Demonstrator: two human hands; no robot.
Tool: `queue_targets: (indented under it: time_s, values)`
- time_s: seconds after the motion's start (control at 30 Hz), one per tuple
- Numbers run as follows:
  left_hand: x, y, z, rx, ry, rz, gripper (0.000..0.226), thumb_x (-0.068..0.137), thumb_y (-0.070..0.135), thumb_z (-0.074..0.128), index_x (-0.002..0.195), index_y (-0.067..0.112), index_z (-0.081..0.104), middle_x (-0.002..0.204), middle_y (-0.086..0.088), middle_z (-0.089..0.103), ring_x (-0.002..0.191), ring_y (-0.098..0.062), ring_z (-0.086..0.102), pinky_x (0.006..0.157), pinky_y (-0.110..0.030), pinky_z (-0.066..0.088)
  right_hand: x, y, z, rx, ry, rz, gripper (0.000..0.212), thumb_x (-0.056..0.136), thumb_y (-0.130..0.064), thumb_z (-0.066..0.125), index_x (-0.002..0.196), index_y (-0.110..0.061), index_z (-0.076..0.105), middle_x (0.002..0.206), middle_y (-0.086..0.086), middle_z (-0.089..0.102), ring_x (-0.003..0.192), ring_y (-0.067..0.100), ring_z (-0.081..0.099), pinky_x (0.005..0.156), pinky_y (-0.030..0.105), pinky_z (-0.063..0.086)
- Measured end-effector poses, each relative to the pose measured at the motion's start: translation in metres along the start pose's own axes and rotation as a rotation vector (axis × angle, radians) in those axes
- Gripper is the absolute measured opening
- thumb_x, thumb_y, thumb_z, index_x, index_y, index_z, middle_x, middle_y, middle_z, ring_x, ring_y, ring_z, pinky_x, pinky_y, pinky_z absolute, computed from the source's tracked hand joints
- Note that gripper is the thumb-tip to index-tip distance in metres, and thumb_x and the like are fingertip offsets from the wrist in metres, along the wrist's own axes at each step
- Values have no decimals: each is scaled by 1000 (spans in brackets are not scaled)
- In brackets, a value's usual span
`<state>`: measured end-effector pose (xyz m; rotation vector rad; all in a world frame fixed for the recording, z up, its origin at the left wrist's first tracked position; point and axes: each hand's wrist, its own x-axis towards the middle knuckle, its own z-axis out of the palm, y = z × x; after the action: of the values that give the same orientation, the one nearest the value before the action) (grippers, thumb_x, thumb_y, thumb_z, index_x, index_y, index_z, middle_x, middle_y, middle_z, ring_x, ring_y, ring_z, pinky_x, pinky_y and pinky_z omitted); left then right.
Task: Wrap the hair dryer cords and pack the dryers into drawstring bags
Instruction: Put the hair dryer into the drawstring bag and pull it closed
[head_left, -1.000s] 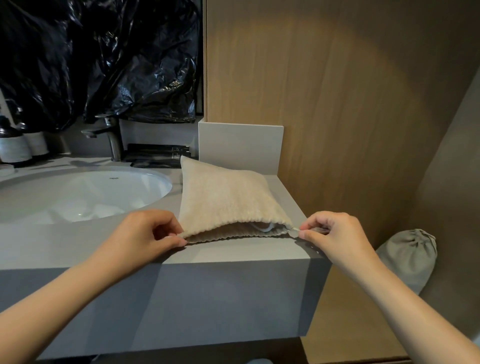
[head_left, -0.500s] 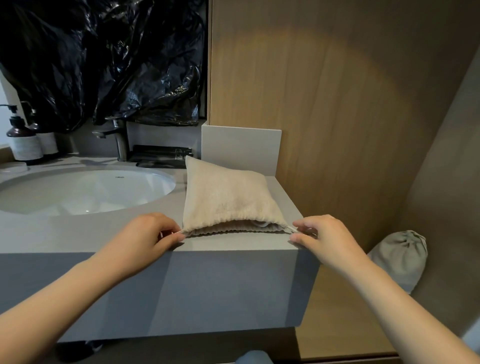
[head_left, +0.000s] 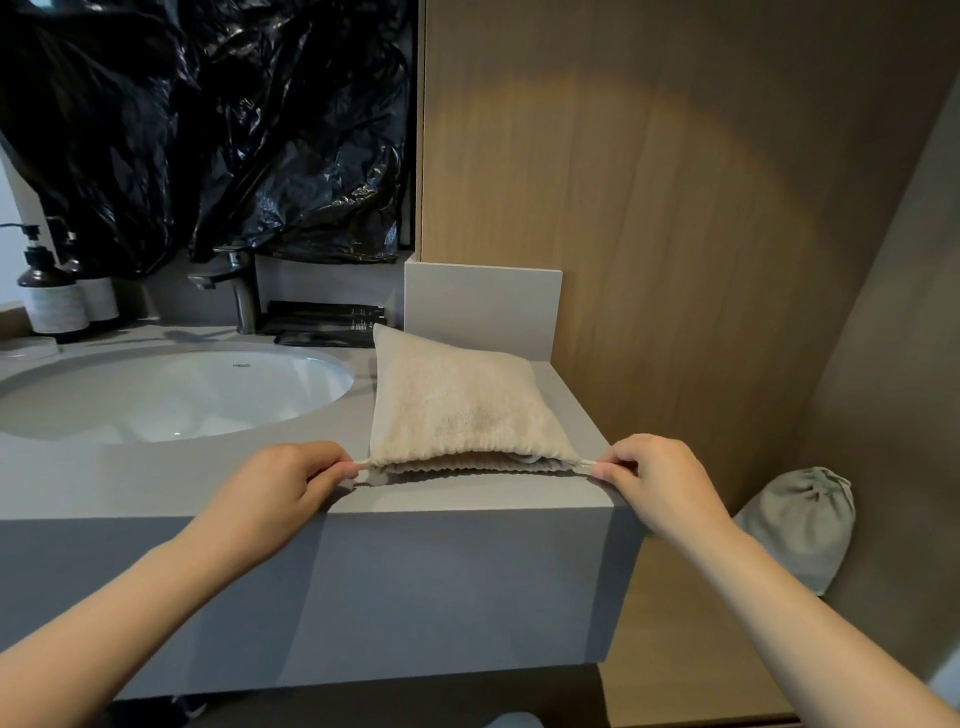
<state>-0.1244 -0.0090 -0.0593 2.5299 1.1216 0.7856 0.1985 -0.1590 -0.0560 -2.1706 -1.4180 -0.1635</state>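
Where the left hand (head_left: 291, 488) is: at the left corner of the beige bag (head_left: 452, 410), by its mouth, with fingers curled, pinching the left string end (head_left: 363, 464).
Right hand (head_left: 660, 483): at the right corner of the mouth, fingers curled too, pinching the right string end (head_left: 586, 464).
Both hands: well apart, one on each side of the beige bag, low by the front edge of the surface (head_left: 156, 478).
Beige bag: lies on the right end of the grey surface, mouth toward the person. The mouth is bunched up but not shut all the way. A white bit (head_left: 527, 459) peeks out on the right.
Inside the beige bag: hidden, so I cannot tell what it holds.
Sink (head_left: 171, 395): white and round, just left of the beige bag, with a tap (head_left: 234, 291) behind it.
Bottles (head_left: 49, 301): dark ones at the far left, at the back.
Black plastic (head_left: 234, 130): hangs all crinkled above the sink.
Grey bag (head_left: 800, 525): lower down on the right, past the surface, its top pulled shut.
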Motion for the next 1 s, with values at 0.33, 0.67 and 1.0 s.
queue_targets:
  time_s: [0.33, 0.67, 1.0]
  values:
    - [4, 0, -3, 156, -9, 85, 20, 94, 42, 54, 82, 30, 64, 72, 9, 63, 70, -10, 56, 65, -28, 46, -1, -3, 2, -72, -54, -80, 30, 87, -44, 63, 111, -26, 69, 107, -10, 66, 105, 16, 55, 87, 35, 49]
    - [27, 24, 14, 98, 5, 94, 19, 85, 39, 69, 72, 26, 69, 65, 7, 65, 65, -9, 58, 62, -27, 46, 4, -16, 12, -47, 14, -166, 18, 92, -35, 59, 90, -23, 73, 89, -10, 68, 91, 13, 56, 81, 36, 48]
    - [26, 12, 11, -104, 31, 124, 24, 86, 37, 68, 68, 23, 72, 61, 10, 66, 73, -4, 60, 60, -22, 45, 8, -10, 14, -55, -16, -207, 17, 97, -29, 51, 84, -23, 61, 77, -13, 62, 77, 9, 58, 71, 34, 51]
